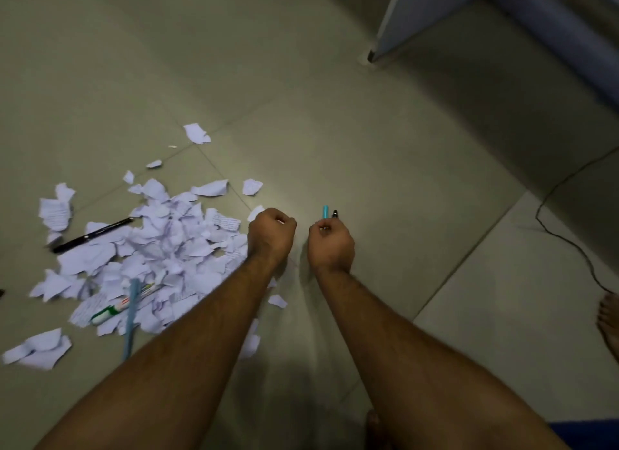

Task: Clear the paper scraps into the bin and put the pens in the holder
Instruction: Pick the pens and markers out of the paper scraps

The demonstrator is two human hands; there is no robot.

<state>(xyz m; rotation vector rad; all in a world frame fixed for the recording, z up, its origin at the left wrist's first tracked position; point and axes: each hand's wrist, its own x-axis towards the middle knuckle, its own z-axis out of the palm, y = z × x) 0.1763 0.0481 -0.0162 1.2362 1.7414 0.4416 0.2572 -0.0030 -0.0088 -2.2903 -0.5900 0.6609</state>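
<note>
A heap of torn white paper scraps (160, 248) covers the tiled floor at the left. A black pen (90, 235) lies on its upper left part. A green-and-white marker (124, 307) and a light blue pen (131, 319) lie on its lower part. My left hand (271, 236) is closed into a fist at the heap's right edge, with a bit of white paper showing in it. My right hand (331, 245) is closed around two pens (330, 213), one light blue and one black, whose tips stick up above the fingers. No bin or holder is in view.
A pale furniture panel with a foot (371, 55) stands at the upper right. A thin black cable (566, 241) runs across the floor on the right. A bare foot (609, 322) shows at the right edge. Stray scraps (197, 133) lie beyond the heap.
</note>
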